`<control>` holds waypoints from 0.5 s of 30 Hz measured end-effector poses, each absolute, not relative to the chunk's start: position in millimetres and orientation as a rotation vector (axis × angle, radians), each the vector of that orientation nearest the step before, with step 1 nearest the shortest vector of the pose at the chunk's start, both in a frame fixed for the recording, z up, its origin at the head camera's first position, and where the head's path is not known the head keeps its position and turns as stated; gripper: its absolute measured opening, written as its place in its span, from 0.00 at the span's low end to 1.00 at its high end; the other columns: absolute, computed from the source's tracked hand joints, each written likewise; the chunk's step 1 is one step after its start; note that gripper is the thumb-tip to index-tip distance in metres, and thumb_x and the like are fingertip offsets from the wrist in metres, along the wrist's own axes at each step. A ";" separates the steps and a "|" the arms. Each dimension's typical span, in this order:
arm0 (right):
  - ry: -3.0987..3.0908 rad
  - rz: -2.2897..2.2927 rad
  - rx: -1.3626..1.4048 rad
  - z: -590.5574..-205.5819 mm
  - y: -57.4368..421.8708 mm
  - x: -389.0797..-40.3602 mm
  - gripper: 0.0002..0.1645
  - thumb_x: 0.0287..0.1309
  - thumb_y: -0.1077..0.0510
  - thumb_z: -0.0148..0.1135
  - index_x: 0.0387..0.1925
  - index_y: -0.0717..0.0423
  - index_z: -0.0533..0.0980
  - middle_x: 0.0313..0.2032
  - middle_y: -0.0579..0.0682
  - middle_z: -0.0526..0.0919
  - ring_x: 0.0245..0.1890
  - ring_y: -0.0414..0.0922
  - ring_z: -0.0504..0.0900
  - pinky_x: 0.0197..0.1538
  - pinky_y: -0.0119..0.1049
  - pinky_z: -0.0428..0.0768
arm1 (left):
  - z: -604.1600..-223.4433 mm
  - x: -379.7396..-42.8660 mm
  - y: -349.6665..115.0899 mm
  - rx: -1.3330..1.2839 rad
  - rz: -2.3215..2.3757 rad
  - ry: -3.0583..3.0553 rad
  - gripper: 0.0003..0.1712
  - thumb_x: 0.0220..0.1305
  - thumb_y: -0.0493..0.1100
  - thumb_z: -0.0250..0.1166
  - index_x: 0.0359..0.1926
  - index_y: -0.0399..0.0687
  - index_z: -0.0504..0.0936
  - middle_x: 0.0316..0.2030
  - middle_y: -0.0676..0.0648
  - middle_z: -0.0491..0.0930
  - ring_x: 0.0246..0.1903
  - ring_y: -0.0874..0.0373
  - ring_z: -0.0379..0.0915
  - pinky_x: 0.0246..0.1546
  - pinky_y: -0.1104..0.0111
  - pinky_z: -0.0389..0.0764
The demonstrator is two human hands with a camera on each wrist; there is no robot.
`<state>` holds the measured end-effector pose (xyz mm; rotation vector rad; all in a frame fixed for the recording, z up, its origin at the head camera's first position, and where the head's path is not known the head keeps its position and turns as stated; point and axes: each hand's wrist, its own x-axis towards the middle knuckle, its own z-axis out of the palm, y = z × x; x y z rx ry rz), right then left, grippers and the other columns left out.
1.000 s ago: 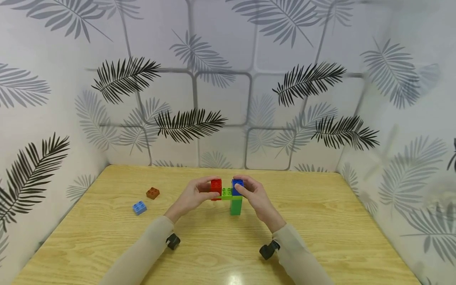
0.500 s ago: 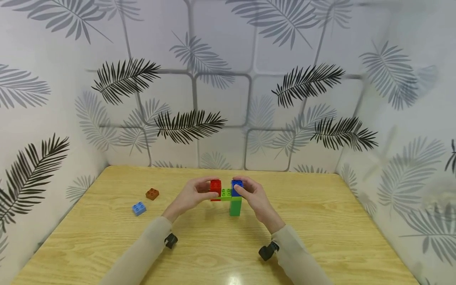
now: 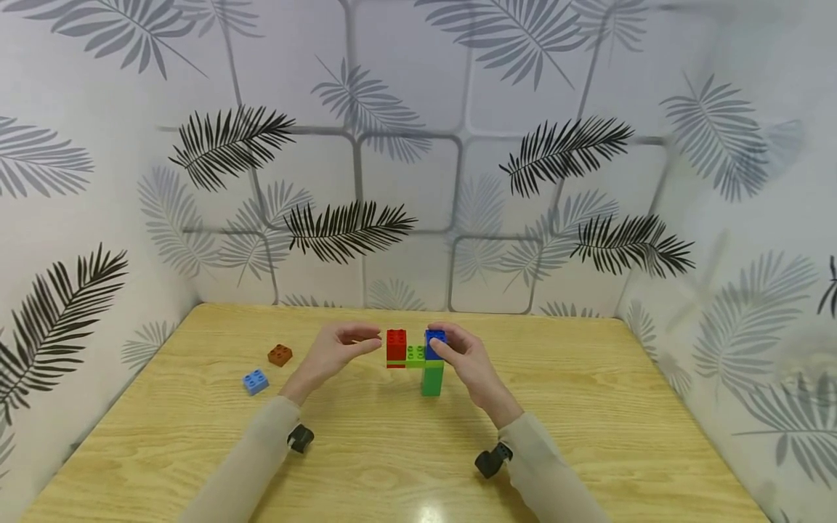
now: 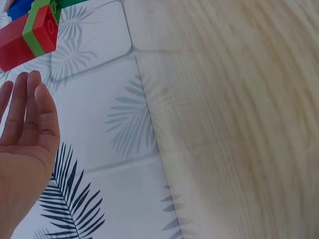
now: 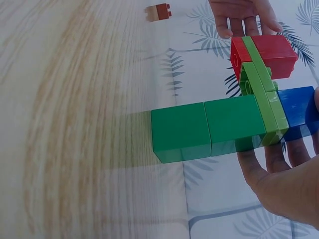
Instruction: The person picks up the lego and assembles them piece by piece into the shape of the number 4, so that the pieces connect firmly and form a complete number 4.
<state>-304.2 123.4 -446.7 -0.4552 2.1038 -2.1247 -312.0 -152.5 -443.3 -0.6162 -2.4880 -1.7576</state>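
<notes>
A block build stands mid-table in the head view. Two stacked green blocks [image 5: 207, 130] form its column, under a lime-green plate [image 3: 415, 354] that reaches out to the left. A dark blue block [image 3: 436, 343] tops the plate above the column, and my right hand [image 3: 466, 361] pinches it between thumb and fingers. On the plate's free left end sits a red block [image 3: 396, 343], with another red piece [image 4: 48, 29] under the plate there. My left hand [image 3: 335, 356] is just left of the red block, apart from it, fingers extended and holding nothing.
On the wooden table [image 3: 366, 465], a brown block [image 3: 280, 354] and a light blue block [image 3: 256, 381] lie to the left, beyond my left hand. A leaf-patterned wall [image 3: 405, 181] rises behind and along both sides of the table.
My left hand has let go of the red block and drawn back a little to the left. The right hand and the block build have stayed in place.
</notes>
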 end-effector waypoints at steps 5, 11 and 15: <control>2.109 -2.138 -0.443 -446.6 122.6 -304.5 0.25 0.68 0.55 0.59 0.64 0.55 0.71 0.61 0.58 0.75 0.63 0.58 0.71 0.69 0.53 0.67 | -441.3 -316.3 -168.8 -0.608 -1.777 -2.458 0.18 0.66 0.49 0.66 0.52 0.47 0.84 0.45 0.39 0.85 0.43 0.51 0.82 0.48 0.52 0.81; 2.135 -2.118 -0.420 -446.0 122.5 -304.1 0.23 0.69 0.55 0.59 0.62 0.54 0.72 0.60 0.59 0.76 0.61 0.56 0.74 0.68 0.51 0.69 | -437.6 -320.0 -196.3 -0.625 -1.691 -2.584 0.18 0.68 0.48 0.63 0.55 0.45 0.82 0.42 0.41 0.85 0.37 0.51 0.82 0.38 0.60 0.82; 2.135 -2.108 -0.420 -446.6 122.5 -305.2 0.23 0.69 0.54 0.58 0.63 0.54 0.72 0.59 0.58 0.76 0.61 0.56 0.73 0.68 0.52 0.68 | -431.8 -322.7 -218.6 -0.589 -1.666 -2.669 0.19 0.69 0.48 0.63 0.55 0.43 0.81 0.42 0.42 0.85 0.36 0.48 0.80 0.38 0.58 0.82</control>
